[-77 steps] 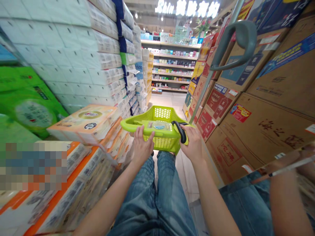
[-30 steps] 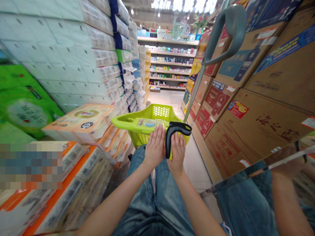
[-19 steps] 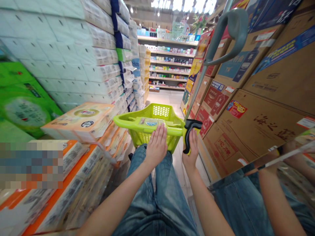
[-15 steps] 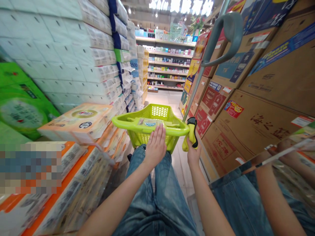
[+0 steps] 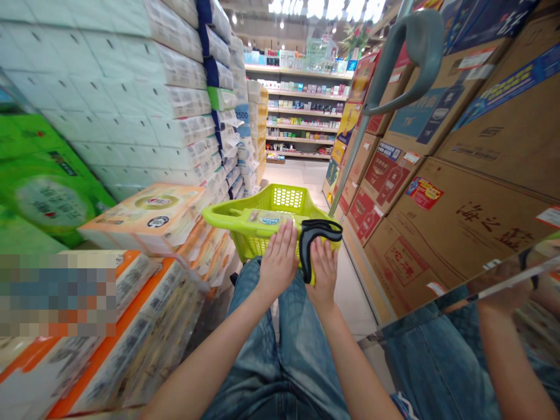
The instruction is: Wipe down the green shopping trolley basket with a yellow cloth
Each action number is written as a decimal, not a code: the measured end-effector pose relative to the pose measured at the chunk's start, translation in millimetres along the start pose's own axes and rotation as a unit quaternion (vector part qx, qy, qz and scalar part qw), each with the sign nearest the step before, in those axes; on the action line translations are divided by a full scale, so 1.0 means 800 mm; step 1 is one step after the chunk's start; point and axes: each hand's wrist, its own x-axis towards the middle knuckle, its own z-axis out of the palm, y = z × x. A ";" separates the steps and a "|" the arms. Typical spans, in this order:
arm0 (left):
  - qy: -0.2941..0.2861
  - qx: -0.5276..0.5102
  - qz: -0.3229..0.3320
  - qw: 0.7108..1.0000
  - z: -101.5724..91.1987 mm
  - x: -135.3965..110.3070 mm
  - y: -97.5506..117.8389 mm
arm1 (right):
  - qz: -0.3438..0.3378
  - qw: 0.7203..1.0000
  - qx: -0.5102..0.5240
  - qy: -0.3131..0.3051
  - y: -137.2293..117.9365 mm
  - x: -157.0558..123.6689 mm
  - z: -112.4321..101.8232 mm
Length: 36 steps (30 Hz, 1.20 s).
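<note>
While both hands are at the lime-green plastic basket (image 5: 284, 198), the bulk stock stands to either side of it. Well left of the basket are green cartons (image 5: 48, 192). Just left of it, cream-and-orange tissue packs (image 5: 140, 219) sit on orange-banded bales (image 5: 126, 326), with white wrapped bales (image 5: 144, 99) stacked high behind them.

At the basket, the left hand (image 5: 280, 261) lies open and palm down, fingers spread, touching a flat pale-green labelled packet (image 5: 269, 217) across the basket's top. The right hand (image 5: 324, 268) is closed narrowly on the black-gripped handle (image 5: 315, 228), the grip curving over the fingertips. Blue jeans (image 5: 280, 361) lie directly below the basket.

Beyond the basket stand stocked retail shelves (image 5: 301, 111). Right of it are brown cardboard cartons (image 5: 450, 233), with a grey curved handle (image 5: 420, 44) above them and a mirror panel (image 5: 446, 344) reflecting denim below them.
</note>
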 end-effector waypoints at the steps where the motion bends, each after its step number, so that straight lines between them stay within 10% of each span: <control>1: -0.002 0.006 0.001 1.000 0.000 0.000 0.001 | 0.020 0.999 0.023 0.030 0.010 0.004 -0.004; 7: 0.013 0.010 -0.017 1.000 0.006 0.001 0.008 | 0.293 0.915 0.239 0.141 0.055 0.038 -0.024; 14: 0.025 -0.011 -0.022 0.999 0.006 0.001 0.011 | 0.086 0.992 0.065 0.065 0.001 0.020 -0.015; 21: 0.029 -0.024 -0.017 0.999 0.003 0.000 0.004 | -0.005 1.000 -0.024 -0.018 -0.016 0.006 0.004; 26: 0.018 -0.003 -0.015 1.000 0.005 -0.001 0.006 | 0.037 0.996 0.049 0.064 0.019 0.012 -0.013; 32: 0.016 -0.001 -0.024 1.000 0.006 0.001 0.012 | 0.238 0.927 0.235 0.167 0.038 0.049 -0.031; 36: 0.012 0.002 -0.029 1.000 0.004 0.002 0.013 | 0.173 0.960 0.172 0.138 0.020 0.038 -0.025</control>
